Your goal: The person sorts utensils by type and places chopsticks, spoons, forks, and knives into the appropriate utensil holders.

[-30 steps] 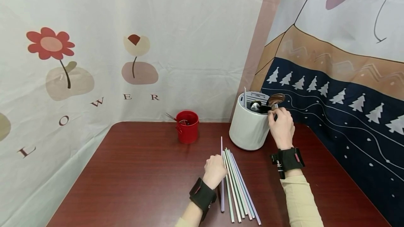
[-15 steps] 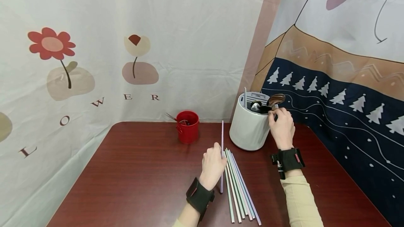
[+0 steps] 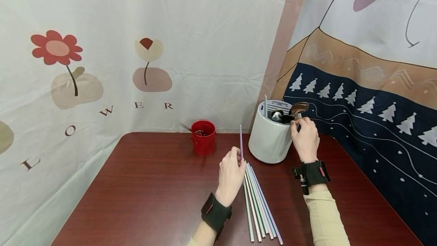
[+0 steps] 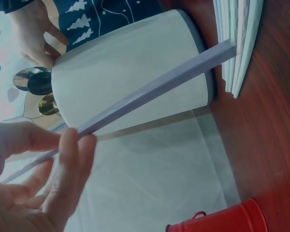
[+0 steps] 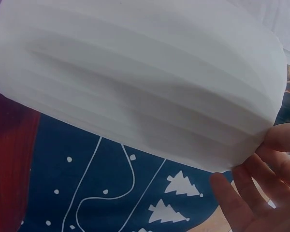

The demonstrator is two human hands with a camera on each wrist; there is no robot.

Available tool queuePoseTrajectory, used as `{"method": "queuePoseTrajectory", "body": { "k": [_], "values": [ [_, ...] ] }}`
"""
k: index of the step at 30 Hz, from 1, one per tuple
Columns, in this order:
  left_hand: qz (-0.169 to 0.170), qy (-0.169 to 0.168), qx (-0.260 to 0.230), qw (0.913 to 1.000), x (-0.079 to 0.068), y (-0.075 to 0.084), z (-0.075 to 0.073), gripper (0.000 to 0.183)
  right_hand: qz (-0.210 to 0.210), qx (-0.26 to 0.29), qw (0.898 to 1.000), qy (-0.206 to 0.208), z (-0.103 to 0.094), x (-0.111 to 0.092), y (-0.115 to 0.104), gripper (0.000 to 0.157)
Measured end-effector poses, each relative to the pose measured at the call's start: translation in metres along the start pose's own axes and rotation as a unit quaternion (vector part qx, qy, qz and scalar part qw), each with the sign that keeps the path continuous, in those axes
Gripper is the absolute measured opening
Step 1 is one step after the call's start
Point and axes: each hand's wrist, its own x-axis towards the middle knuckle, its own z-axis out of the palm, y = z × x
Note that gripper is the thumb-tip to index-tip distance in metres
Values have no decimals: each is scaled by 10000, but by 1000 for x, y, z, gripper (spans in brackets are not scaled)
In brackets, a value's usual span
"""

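Note:
My left hand [image 3: 231, 174] pinches a purple chopstick [image 4: 159, 86] between thumb and fingers, holding it above the table just left of the white utensil holder [image 3: 269, 139]. In the left wrist view the chopstick slants across the holder, its thick end reaching over the bundle. Several pastel chopsticks [image 3: 257, 204] lie fanned out on the table below. With thumb and fingers on its rim, my right hand [image 3: 305, 139] grips the holder, which stands upright. Spoons or ladles [image 3: 298, 108] and one pale chopstick [image 3: 265, 105] stick out of its top. The right fingers lie against the outer wall in the right wrist view.
A small red bucket [image 3: 203, 139] with metal cutlery in it stands at the back of the dark red table [image 3: 146, 193]. Printed cloth [image 3: 205, 29] hangs behind the table and along its right side.
My left hand has raised the purple chopstick from beside the bundle and moved it away toward the back, its fingers shifting on it. My right hand stays on the holder.

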Motion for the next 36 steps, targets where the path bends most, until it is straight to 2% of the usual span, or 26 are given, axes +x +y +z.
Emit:
{"method": "queuePoseTrajectory", "body": {
  "k": [7, 12, 20, 29, 36],
  "values": [
    [298, 389, -417, 9979, 1, 2, 0, 14, -12, -16, 10000, 25, 1, 0, 1, 25],
    [494, 530, -728, 9947, 1, 5, -1, 11, -26, 4, 10000, 44, 1, 0, 1, 25],
    [729, 796, -932, 9898, 2, 10, -4, 11, -25, 21, 10000, 41, 1, 0, 1, 24],
    [1285, 1346, -1111, 9762, 4, 13, -4, 17, 20, -11, 10000, 37, 1, 0, 0, 25],
    [1526, 1515, -1425, 9662, 16, 25, -12, 13, 22, -24, 10000, 25, 1, 1, 0, 26]
  ]
}}
